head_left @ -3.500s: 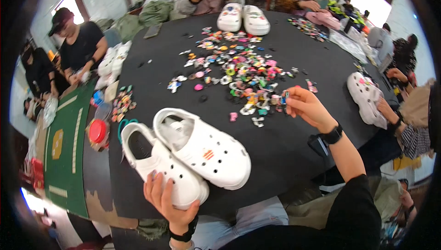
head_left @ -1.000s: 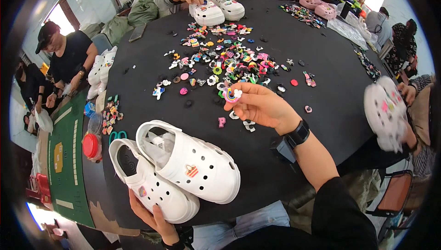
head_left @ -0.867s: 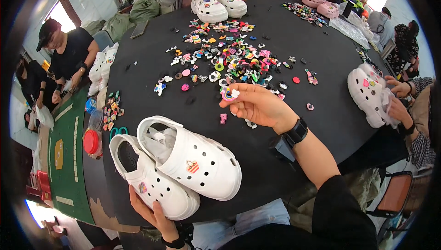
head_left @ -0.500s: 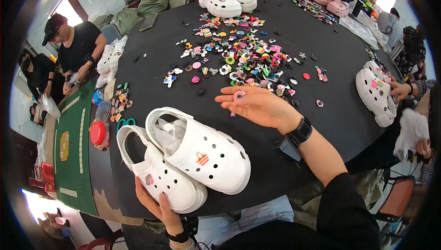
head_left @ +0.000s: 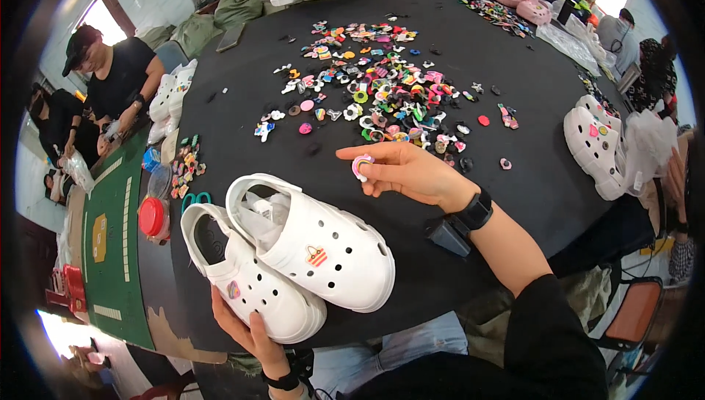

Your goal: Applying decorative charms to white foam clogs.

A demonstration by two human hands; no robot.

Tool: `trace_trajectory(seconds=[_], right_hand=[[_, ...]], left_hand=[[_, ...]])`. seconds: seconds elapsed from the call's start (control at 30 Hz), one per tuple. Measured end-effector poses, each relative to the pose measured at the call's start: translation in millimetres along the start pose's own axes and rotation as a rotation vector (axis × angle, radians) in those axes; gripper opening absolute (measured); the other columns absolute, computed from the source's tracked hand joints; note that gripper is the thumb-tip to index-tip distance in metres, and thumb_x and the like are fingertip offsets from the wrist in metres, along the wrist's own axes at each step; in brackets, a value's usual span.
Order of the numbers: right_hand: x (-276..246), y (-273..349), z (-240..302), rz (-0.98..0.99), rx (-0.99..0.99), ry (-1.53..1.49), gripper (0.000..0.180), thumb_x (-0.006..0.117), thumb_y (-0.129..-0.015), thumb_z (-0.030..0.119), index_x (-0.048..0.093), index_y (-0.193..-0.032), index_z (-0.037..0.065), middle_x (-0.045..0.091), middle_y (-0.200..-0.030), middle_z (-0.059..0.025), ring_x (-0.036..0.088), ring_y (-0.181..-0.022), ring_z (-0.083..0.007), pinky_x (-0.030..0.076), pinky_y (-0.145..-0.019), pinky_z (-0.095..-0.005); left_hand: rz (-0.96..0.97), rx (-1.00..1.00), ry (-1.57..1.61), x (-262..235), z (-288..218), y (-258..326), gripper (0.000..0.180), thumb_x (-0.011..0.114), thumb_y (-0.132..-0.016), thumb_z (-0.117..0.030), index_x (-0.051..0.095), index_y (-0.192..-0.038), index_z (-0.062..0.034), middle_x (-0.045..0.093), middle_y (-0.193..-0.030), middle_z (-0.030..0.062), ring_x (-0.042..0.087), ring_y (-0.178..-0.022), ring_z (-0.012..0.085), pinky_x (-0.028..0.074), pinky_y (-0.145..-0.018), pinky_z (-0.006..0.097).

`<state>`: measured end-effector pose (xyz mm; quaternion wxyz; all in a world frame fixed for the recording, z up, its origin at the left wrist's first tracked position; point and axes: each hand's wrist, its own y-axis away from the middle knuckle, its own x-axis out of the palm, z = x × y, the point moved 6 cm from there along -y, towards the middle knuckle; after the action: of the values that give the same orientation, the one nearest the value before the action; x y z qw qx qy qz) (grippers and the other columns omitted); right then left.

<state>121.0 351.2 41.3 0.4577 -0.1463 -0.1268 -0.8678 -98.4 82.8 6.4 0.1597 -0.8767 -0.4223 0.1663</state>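
Observation:
Two white clogs (head_left: pixel 367 282) stand side by side on the black table near me, the front one (head_left: pixel 290 312) leaning against the other. A striped basket-shaped charm (head_left: pixel 316 256) sits on one clog and a small colourful charm (head_left: pixel 233 290) on the front one. My left hand (head_left: pixel 246 335) is wrapped round the front clog's near side, thumb on its upper. Above the table, beyond the clogs, my right hand (head_left: pixel 415 174) pinches a pink and white arched shoe charm (head_left: pixel 360 168) between thumb and fingers. Crumpled clear plastic (head_left: pixel 266 213) fills the rear clog's opening.
A heap of colourful shoe charms (head_left: pixel 400 95) spreads across the table's middle. At left are a red-lidded jar (head_left: pixel 153 218), teal scissor handles (head_left: pixel 197 200) and a green mat (head_left: pixel 110 253). Co-workers around the table handle other clogs; a white pair (head_left: pixel 593 146) is at right.
My right hand has turned from palm-up, charm on its fingers, to pinching the charm upright. Across the table, a person has tilted their white clogs. At right, a plastic bag has come beside the clogs.

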Motion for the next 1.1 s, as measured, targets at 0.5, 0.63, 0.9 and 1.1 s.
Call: trace_trajectory(seconds=[0.5, 0.63, 0.9, 1.1], right_hand=[[45, -11, -17, 0.026, -0.032, 0.353, 0.024, 0.070, -0.090, 0.021, 0.069, -0.103, 0.001, 0.069, -0.086, -0.0017, 0.057, -0.071, -0.0041, 0.047, -0.063, -0.0203], [51, -16, -13, 0.002, -0.150, 0.420, 0.024, 0.072, -0.088, 0.022, 0.071, -0.100, 0.001, 0.069, -0.084, -0.0009, 0.056, -0.070, -0.0037, 0.047, -0.064, -0.0204], [59, 1, 6, -0.067, -0.248, 0.668, 0.019, 0.075, -0.082, 0.016, 0.072, -0.097, 0.004, 0.069, -0.081, -0.0049, 0.061, -0.070, -0.0076, 0.050, -0.065, -0.0238], [66, -5, 8, -0.045, -0.380, 0.823, 0.018, 0.076, -0.078, 0.017, 0.071, -0.088, 0.003, 0.068, -0.078, -0.0074, 0.067, -0.068, -0.0151, 0.051, -0.062, -0.0266]], left_hand=[[0.017, 0.016, -0.070, -5, 1, -1, 0.078, 0.057, -0.087, -0.039, 0.029, -0.145, 0.0042, 0.034, -0.145, 0.0182, 0.035, -0.134, 0.0293, 0.025, -0.111, 0.042], [0.012, 0.003, -0.084, -7, 0, -1, 0.078, 0.057, -0.087, -0.038, 0.029, -0.146, 0.0039, 0.033, -0.146, 0.0182, 0.035, -0.134, 0.0294, 0.025, -0.111, 0.042], [0.048, -0.007, -0.171, -2, -1, -1, 0.079, 0.059, -0.086, -0.037, 0.030, -0.146, 0.0048, 0.033, -0.146, 0.0186, 0.034, -0.134, 0.0298, 0.024, -0.111, 0.042], [0.073, -0.044, 0.063, 7, -25, -8, 0.067, 0.062, -0.088, -0.038, 0.043, -0.137, 0.0040, 0.042, -0.141, 0.0232, 0.044, -0.126, 0.0385, 0.032, -0.106, 0.052]])
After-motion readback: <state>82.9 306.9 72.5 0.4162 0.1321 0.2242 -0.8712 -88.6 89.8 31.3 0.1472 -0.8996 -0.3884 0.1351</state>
